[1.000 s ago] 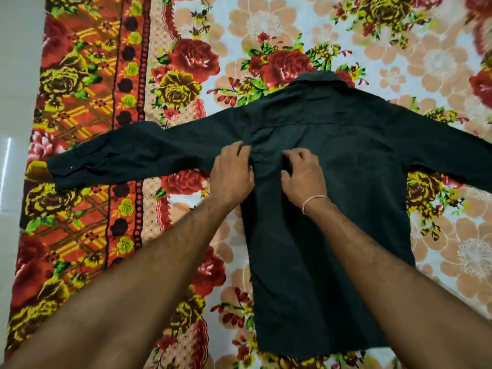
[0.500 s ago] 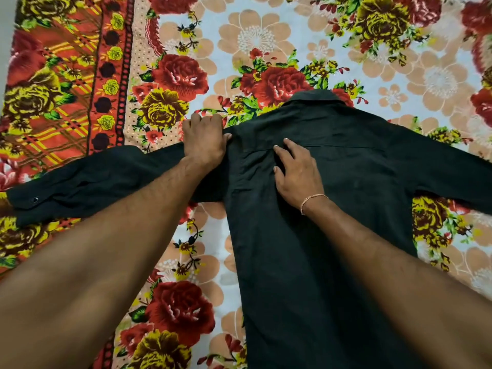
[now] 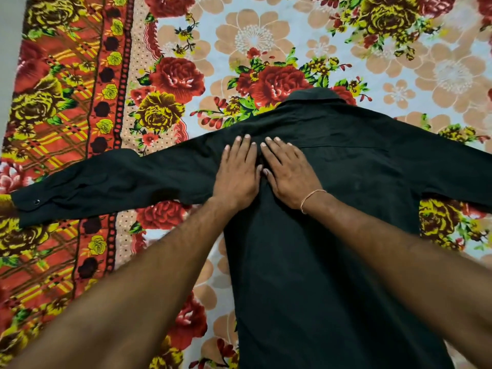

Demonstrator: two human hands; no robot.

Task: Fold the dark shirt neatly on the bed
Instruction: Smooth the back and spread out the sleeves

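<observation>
The dark shirt [image 3: 332, 235] lies spread on the bed, back side up, collar at the far end and both sleeves stretched out sideways. Its left sleeve [image 3: 106, 182] reaches the bed's left border, cuff button showing. The right sleeve runs out of view at the right edge. My left hand [image 3: 237, 174] rests flat on the shirt's left shoulder area, fingers straight. My right hand [image 3: 287, 171], with a thin bracelet at the wrist, lies flat right beside it on the upper back. The two hands nearly touch.
The bed is covered by a floral sheet [image 3: 266, 35] with a red and yellow patterned border [image 3: 58, 102] along the left. A strip of pale floor [image 3: 8, 49] shows beyond the bed's left edge.
My left hand has moved right from the sleeve's top edge onto the shoulder, close beside my right hand. Both hands now lie flat with straight fingers.
</observation>
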